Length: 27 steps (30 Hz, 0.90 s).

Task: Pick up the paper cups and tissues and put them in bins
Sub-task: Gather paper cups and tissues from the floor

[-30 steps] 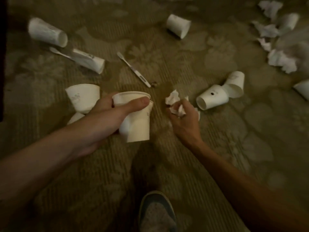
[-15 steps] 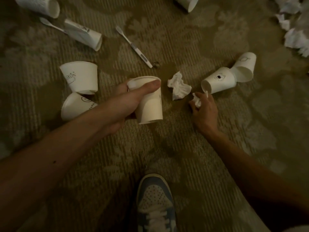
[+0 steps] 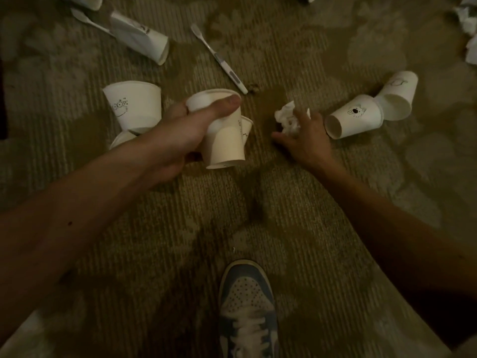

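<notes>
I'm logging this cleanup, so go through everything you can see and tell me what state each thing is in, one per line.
Left hand: closed around held cups.
Held cups: nested, off the carpet.
Right hand: fingers spread on crumpled tissue.
Crumpled tissue: on carpet, not lifted.
Doodle cup: lying on carpet.
Bear cup: on its side, mouth facing viewer.
Cup behind it: tipped over, touching the bear cup.
Toothbrush: flat on carpet.
</notes>
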Each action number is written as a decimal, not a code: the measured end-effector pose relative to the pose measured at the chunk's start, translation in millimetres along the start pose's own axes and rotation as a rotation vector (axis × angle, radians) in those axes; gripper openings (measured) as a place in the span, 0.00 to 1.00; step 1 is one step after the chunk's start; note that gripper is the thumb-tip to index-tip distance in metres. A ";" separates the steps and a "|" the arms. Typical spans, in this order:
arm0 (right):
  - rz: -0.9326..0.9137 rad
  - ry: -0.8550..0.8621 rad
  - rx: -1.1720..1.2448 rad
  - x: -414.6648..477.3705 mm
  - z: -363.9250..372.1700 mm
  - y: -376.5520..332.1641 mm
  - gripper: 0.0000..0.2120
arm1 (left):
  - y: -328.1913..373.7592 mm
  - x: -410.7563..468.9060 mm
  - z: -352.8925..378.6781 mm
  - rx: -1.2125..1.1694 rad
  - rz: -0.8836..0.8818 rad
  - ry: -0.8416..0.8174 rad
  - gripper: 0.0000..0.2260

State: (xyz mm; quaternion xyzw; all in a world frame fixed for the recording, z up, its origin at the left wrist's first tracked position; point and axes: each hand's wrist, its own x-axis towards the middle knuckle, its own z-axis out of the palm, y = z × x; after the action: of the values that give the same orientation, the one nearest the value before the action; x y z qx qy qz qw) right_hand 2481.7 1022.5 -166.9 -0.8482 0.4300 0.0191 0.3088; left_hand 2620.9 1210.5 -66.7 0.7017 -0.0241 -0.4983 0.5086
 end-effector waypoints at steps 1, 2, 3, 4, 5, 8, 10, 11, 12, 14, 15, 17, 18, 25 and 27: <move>0.002 0.011 -0.017 1.8 1.4 0.2 0.33 | -1.0 -1.7 -1.9 0.007 0.001 -0.005 0.29; -0.002 0.031 -0.018 3.4 1.9 -0.5 0.30 | -2.5 -3.8 -4.2 0.013 0.001 -0.007 0.28; -0.001 0.047 -0.004 5.1 1.6 -1.7 0.27 | -4.2 -6.6 -6.4 0.019 0.000 -0.006 0.28; 0.010 0.050 0.026 6.9 0.1 -2.9 0.23 | -6.1 -9.1 -8.7 0.025 0.000 -0.002 0.28; 0.034 0.039 0.076 8.4 -2.2 -4.4 0.20 | -8.0 -11.1 -11.4 0.027 -0.002 0.005 0.29; 0.118 -0.033 0.321 1.3 -8.3 -12.6 0.14 | -10.2 -18.8 -22.2 0.024 0.004 0.025 0.28; 0.105 -0.077 0.501 -13.3 -11.5 -27.2 0.11 | -9.3 -26.1 -29.5 0.052 0.024 0.021 0.30; 0.083 -0.094 0.564 -21.5 -13.3 -38.3 0.10 | -8.5 -30.8 -33.8 0.077 0.034 0.019 0.31; 0.068 -0.108 0.604 -29.9 -15.5 -51.0 0.12 | -7.1 -36.4 -38.2 0.116 0.046 0.020 0.33; 0.031 -0.149 0.644 -45.5 -23.3 -81.6 0.16 | 0.6 -49.9 -47.1 0.227 0.092 0.045 0.34; -0.011 -0.178 0.673 -52.8 -28.5 -99.1 0.18 | 6.9 -58.0 -52.5 0.287 0.132 0.068 0.35; -0.085 -0.251 0.788 -66.9 -37.8 -139.8 0.18 | 23.7 -76.8 -66.5 0.401 0.238 0.113 0.37; -0.096 -0.296 0.867 -75.2 -41.2 -163.4 0.18 | 32.6 -88.0 -75.5 0.434 0.292 0.132 0.36; -0.360 -0.711 1.352 -137.8 -25.5 -325.3 0.24 | 67.7 -199.0 -182.1 0.578 0.528 0.420 0.41; -0.496 -0.840 1.331 -159.3 -8.5 -371.0 0.18 | 64.6 -241.8 -224.1 0.579 0.550 0.529 0.41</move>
State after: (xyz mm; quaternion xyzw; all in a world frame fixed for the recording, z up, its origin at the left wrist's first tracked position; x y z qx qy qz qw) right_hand 2654.4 1295.3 75.7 -0.4803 0.0003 0.0071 0.8771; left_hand 2692.3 1464.7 141.0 0.8849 -0.2166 -0.1222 0.3939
